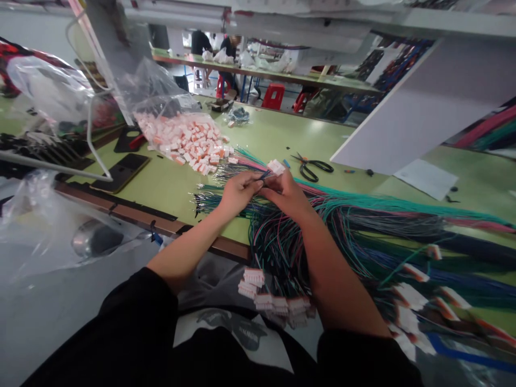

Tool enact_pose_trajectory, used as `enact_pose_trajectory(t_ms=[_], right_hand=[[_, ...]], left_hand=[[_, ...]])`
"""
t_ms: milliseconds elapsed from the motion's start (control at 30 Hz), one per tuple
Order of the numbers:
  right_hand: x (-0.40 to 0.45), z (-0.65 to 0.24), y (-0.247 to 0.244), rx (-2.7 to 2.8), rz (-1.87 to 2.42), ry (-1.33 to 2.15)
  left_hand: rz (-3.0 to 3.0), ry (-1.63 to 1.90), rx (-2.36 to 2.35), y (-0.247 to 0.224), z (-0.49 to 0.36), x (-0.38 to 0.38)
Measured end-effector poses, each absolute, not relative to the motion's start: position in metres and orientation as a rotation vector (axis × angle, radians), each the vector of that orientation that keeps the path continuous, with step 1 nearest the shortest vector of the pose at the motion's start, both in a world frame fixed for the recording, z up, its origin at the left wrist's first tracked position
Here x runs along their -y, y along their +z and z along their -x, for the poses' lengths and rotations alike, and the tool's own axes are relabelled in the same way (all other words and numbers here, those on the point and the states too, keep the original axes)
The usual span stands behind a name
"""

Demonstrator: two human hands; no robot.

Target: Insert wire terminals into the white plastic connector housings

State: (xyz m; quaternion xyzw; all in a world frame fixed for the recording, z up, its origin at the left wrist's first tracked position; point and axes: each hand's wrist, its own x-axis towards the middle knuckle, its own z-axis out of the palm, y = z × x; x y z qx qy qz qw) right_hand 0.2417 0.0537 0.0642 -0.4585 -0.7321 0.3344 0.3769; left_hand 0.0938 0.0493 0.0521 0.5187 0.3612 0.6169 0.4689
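My left hand (241,192) pinches a dark thin wire close to the fingertips of my right hand (287,193). A white connector housing (276,167) is held in my right hand, its thumb and fingers closed round it. Both hands are over bundles of green, pink and dark wires (350,207) that run off to the right. Bare wire ends (199,199) point left beneath my left hand. A loose heap of white and orange connectors (197,141) lies behind my left hand. Where the wire meets the housing is too small to make out.
Black-handled scissors (310,165) lie behind my right hand. A phone (121,173) rests at the left by a bent metal rod (93,141). Wired connectors (262,293) hang over the table's front edge; others (411,298) lie at the right. People sit at a far bench.
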Motion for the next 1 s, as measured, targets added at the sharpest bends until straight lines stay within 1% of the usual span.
enact_pose_trajectory(t_ms=[100,167,300,433,500,567,667,800,1000], right_hand=[[-0.059,-0.242,0.061,1.882,1.179,0.931],[-0.062,-0.241,0.06,1.902,1.214,0.894],[-0.066,-0.237,0.061,2.096,1.377,0.583],[-0.064,-0.23,0.066,2.253,1.514,0.374],[-0.061,-0.223,0.069,2.263,1.575,0.238],[-0.057,-0.216,0.069,2.254,1.633,0.026],[-0.052,-0.209,0.067,2.294,1.568,-0.217],[-0.051,-0.215,0.065,2.394,1.348,-0.223],[-0.05,-0.228,0.071,2.508,1.318,-0.177]], left_hand=[[-1.15,1.445,-0.849,0.055,-0.096,-0.05],[-1.114,1.39,-0.817,0.057,-0.096,-0.051],[-1.218,1.332,-0.827,0.055,-0.096,-0.053],[-1.407,1.452,-0.978,0.048,-0.097,-0.056],[-1.341,1.487,-1.018,0.045,-0.1,-0.059],[-1.156,1.455,-1.021,0.042,-0.103,-0.062],[-0.911,1.373,-1.014,0.04,-0.107,-0.067],[-0.848,1.319,-1.028,0.04,-0.112,-0.067],[-0.822,1.217,-1.059,0.038,-0.119,-0.063]])
